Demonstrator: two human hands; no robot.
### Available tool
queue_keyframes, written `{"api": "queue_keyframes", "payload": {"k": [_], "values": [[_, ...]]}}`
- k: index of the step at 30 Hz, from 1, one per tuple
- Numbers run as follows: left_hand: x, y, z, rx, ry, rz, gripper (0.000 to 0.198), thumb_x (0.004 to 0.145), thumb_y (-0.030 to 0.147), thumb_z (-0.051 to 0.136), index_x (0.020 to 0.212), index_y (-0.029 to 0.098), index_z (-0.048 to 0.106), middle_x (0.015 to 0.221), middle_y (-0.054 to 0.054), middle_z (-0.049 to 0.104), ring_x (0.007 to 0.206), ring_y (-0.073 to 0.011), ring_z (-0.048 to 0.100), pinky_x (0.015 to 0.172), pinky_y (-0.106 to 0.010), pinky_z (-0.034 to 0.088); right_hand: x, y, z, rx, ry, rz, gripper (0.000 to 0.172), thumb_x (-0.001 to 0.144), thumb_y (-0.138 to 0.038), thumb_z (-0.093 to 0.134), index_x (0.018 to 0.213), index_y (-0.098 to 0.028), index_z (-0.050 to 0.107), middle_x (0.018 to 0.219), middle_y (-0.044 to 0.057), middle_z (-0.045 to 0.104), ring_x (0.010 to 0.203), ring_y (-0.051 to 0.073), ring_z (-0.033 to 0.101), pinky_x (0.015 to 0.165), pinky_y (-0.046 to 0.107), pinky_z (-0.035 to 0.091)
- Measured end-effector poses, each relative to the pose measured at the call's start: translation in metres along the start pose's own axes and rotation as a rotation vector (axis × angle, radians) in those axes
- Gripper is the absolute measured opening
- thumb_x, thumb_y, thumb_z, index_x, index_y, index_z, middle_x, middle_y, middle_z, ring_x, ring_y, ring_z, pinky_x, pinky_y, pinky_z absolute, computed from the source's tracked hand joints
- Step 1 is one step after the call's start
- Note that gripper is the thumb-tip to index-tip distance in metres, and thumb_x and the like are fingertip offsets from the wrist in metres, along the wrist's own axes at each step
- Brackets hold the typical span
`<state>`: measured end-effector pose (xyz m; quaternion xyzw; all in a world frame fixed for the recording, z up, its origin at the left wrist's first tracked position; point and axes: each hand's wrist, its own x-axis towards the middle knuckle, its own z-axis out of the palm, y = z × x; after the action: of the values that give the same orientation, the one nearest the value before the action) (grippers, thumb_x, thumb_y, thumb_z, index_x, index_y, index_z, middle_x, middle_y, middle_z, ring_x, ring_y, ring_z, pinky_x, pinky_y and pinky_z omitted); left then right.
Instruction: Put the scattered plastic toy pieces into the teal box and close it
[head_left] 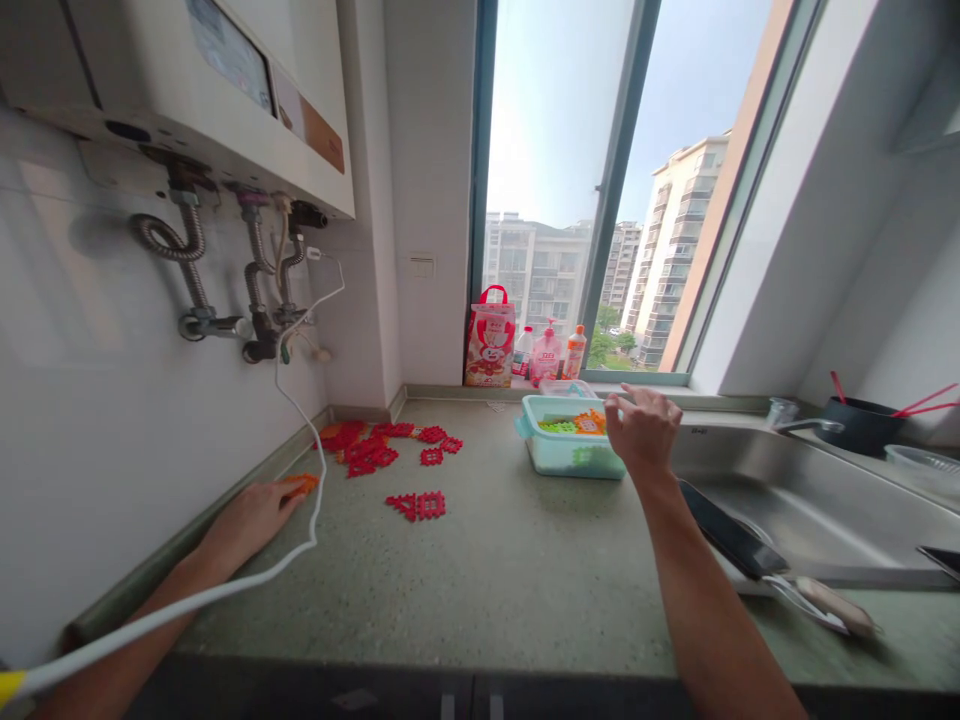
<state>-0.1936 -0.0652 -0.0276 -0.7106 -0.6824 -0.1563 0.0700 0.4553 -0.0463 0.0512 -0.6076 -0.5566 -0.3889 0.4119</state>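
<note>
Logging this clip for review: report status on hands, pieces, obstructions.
Left hand at orange piece; right hand at tub. Red pieces on counter. White cable crosses view over left forearm.

Orange toothed piece [304, 483] at the left fingertips [289, 493], partly covered. Red pieces [364, 450] heaped loosely beyond them; red triangle [403, 508] and square [431, 505] flat, side by side, to their right. Pale-blue box [551, 460] upright, open-topped, by the right fingers [660, 402]; green pieces [557, 427], orange square [589, 424] inside.
</note>
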Motion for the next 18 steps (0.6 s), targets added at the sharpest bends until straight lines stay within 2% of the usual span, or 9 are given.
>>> {"api": "queue_keyframes", "payload": {"k": [4,6,8,11,13,15,18], "values": [[-0.023,-0.013,0.005,-0.143,0.057,0.130,0.033,0.093,0.046,0.051,0.109,0.042,0.080,0.121,0.008,0.078,0.112,-0.0229,0.071,0.108,-0.038,0.049,0.000,-0.013,-0.001,0.034,0.001,-0.087,0.031,0.099,-0.030,0.050,0.093,-0.018,0.077,0.128,0.013,0.072,0.121,0.034,0.053,0.107,0.055,0.031],[-0.039,-0.008,0.004,-0.186,0.078,0.171,0.032,0.091,0.049,0.055,0.109,0.043,0.081,0.119,0.007,0.078,0.113,-0.0232,0.070,0.109,-0.038,0.049,-0.002,-0.027,0.000,0.095,-0.031,-0.181,0.028,0.099,-0.029,0.052,0.089,-0.020,0.077,0.131,0.010,0.071,0.125,0.034,0.052,0.110,0.055,0.030],[-0.057,0.006,-0.002,-0.245,0.041,0.254,0.031,0.091,0.049,0.059,0.112,0.044,0.081,0.119,0.004,0.078,0.112,-0.0229,0.070,0.107,-0.036,0.052,-0.005,-0.046,0.000,0.192,-0.081,-0.282,0.026,0.099,-0.028,0.054,0.087,-0.021,0.077,0.132,0.009,0.071,0.127,0.032,0.053,0.111,0.053,0.031],[-0.082,0.043,-0.014,-0.335,-0.080,0.491,0.028,0.093,0.044,0.066,0.117,0.050,0.078,0.123,0.002,0.076,0.118,-0.0230,0.068,0.108,-0.037,0.051,-0.016,-0.082,-0.001,0.394,-0.212,-0.422,0.026,0.100,-0.027,0.055,0.088,-0.023,0.077,0.130,0.008,0.073,0.126,0.030,0.056,0.110,0.049,0.036],[-0.091,0.076,-0.020,-0.385,-0.148,0.687,0.029,0.093,0.040,0.069,0.119,0.048,0.078,0.122,-0.001,0.076,0.118,-0.0243,0.067,0.111,-0.041,0.049,-0.027,-0.109,-0.005,0.544,-0.366,-0.517,0.028,0.102,-0.030,0.054,0.090,-0.025,0.078,0.123,0.007,0.076,0.119,0.029,0.060,0.107,0.046,0.040],[-0.090,0.113,-0.021,-0.415,-0.184,0.844,0.029,0.096,0.037,0.068,0.123,0.042,0.078,0.122,-0.005,0.076,0.115,-0.0245,0.068,0.110,-0.042,0.050,-0.042,-0.135,-0.011,0.687,-0.593,-0.608,0.031,0.105,-0.037,0.052,0.094,-0.026,0.080,0.109,0.007,0.079,0.106,0.025,0.067,0.099,0.041,0.045],[-0.068,0.164,-0.012,-0.400,-0.113,0.955,0.027,0.099,0.039,0.067,0.124,0.037,0.077,0.120,-0.006,0.075,0.115,-0.0249,0.066,0.107,-0.042,0.051,-0.062,-0.162,-0.017,0.828,-0.924,-0.613,0.040,0.104,-0.051,0.054,0.091,-0.026,0.082,0.095,0.006,0.080,0.087,0.022,0.071,0.084,0.033,0.049]]}}
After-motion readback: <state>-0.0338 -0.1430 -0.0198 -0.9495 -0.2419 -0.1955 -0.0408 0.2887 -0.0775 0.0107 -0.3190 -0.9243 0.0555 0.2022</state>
